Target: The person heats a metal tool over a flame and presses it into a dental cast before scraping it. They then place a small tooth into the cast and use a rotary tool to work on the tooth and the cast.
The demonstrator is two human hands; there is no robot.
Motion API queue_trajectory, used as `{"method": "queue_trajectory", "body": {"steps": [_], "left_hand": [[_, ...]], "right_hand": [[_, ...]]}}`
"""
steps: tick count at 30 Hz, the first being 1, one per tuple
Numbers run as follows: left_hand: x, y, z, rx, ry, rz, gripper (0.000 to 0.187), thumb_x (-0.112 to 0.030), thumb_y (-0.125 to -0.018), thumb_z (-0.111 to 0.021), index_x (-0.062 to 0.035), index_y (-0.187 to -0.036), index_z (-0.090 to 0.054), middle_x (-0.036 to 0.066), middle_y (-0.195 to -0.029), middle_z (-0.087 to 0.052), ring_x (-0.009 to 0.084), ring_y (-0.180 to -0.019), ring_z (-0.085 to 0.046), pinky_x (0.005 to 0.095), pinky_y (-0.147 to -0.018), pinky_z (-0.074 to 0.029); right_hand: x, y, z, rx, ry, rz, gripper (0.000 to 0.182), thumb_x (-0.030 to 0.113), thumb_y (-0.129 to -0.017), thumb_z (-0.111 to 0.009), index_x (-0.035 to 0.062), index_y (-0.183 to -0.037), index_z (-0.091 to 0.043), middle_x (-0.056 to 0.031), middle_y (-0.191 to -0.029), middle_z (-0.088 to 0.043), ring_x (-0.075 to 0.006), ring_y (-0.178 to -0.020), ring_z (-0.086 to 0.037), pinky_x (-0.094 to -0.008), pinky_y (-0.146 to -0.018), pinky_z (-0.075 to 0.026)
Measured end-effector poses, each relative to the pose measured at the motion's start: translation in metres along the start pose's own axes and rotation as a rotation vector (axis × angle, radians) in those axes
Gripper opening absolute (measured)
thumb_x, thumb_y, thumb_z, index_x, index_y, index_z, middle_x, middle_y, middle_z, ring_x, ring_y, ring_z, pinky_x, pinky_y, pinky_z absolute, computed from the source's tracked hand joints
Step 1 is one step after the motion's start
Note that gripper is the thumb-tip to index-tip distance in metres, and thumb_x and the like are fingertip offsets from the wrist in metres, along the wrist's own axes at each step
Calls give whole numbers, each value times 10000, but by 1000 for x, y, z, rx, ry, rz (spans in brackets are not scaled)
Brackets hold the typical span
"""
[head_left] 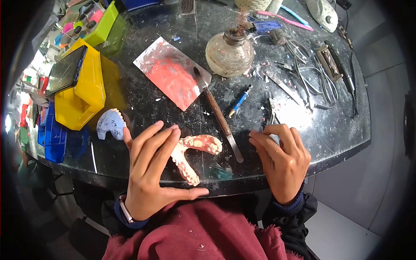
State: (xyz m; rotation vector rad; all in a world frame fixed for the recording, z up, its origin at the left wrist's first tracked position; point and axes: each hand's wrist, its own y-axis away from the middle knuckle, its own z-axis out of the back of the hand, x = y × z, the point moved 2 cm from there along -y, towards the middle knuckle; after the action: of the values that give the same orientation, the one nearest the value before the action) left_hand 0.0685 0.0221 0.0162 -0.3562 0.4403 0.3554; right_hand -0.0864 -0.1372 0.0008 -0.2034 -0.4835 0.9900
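Note:
My left hand (151,173) is spread with its fingers apart, just left of a pink and cream dental model (200,144) that lies on the dark table. Whether the fingertips touch the model cannot be made out. To the right, my right hand (282,158) has its thumb and index fingertip together, and anything between them is too small to name. Between the hands lies a wooden-handled spatula knife (218,112), its upper blade over a card with pink wax (173,71). A blue-grey dental cast (111,124) with writing sits beyond my left fingers.
A glass burner (229,54) stands at the back centre. Pliers (307,78), a blue pencil stub (241,100) and a toothbrush (284,20) lie to the right. A phone (67,71) leans on a yellow holder (80,106) at the left, beside a blue box (53,136).

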Motion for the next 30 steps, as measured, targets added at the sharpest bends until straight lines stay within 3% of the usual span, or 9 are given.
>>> {"method": "queue_trajectory", "body": {"steps": [3,4,7,8,9,14,23,26,30], "left_hand": [[-1,11,4,-204,72,-118,691,-505,-553,-804,-21,-1020,-647,68,-988,-636,266,-1015,-567,484,-1069,-235],[-3,11,6,-269,143,-167,503,-405,-605,-819,-58,-943,-686,49,-922,-653,237,-916,-611,431,-999,-368],[-9,14,-1,-256,429,-227,337,-254,-642,-822,-86,-909,-702,41,-894,-663,210,-869,-626,386,-919,-451],[-16,9,-1,-242,473,-228,245,-128,-654,-807,-95,-878,-713,39,-897,-664,189,-845,-629,338,-841,-499],[-22,5,-6,-237,558,-196,249,-118,-644,-810,-90,-871,-712,34,-891,-663,189,-834,-629,324,-820,-508],[-32,-4,-13,-123,710,-257,236,-129,-638,-806,-77,-845,-706,42,-849,-643,190,-800,-618,334,-784,-522],[-34,-5,-17,35,894,-261,172,-119,-692,-760,-60,-801,-640,42,-846,-586,183,-761,-581,292,-659,-470],[-37,-5,-11,125,736,-311,167,-112,-708,-731,-65,-809,-606,32,-860,-577,182,-765,-575,282,-635,-438],[-41,-1,-11,95,697,-332,167,-117,-711,-716,-72,-819,-597,23,-852,-577,178,-748,-568,274,-644,-432]], "right_hand": [[0,-1,-3,-16,-88,-13,154,66,-687,-734,90,-826,-673,-24,-799,-568,-170,-655,-557,-279,-536,-440],[0,-1,-4,-25,-129,-18,138,66,-703,-728,89,-827,-669,-22,-800,-569,-160,-671,-570,-278,-540,-455],[11,5,7,17,-808,-92,125,27,-714,-727,46,-824,-671,-65,-804,-584,-164,-710,-588,-269,-573,-466],[14,4,15,104,-953,-112,118,2,-718,-727,12,-822,-673,-94,-806,-591,-162,-721,-585,-264,-589,-466],[16,9,15,145,-1091,-159,111,2,-725,-722,3,-826,-675,-93,-813,-594,-163,-721,-583,-268,-610,-467],[24,17,9,208,-1500,-140,91,-2,-740,-710,-5,-823,-673,-106,-842,-586,-161,-742,-573,-265,-668,-456],[24,22,7,337,-1544,-96,100,30,-755,-711,-17,-827,-660,-108,-857,-583,-175,-775,-577,-279,-693,-457],[25,22,10,363,-1525,-99,99,26,-756,-709,-22,-826,-658,-109,-860,-585,-182,-776,-580,-278,-694,-458],[25,25,9,327,-1558,-61,98,20,-756,-708,-25,-827,-656,-114,-862,-585,-183,-777,-582,-281,-699,-459]]}}
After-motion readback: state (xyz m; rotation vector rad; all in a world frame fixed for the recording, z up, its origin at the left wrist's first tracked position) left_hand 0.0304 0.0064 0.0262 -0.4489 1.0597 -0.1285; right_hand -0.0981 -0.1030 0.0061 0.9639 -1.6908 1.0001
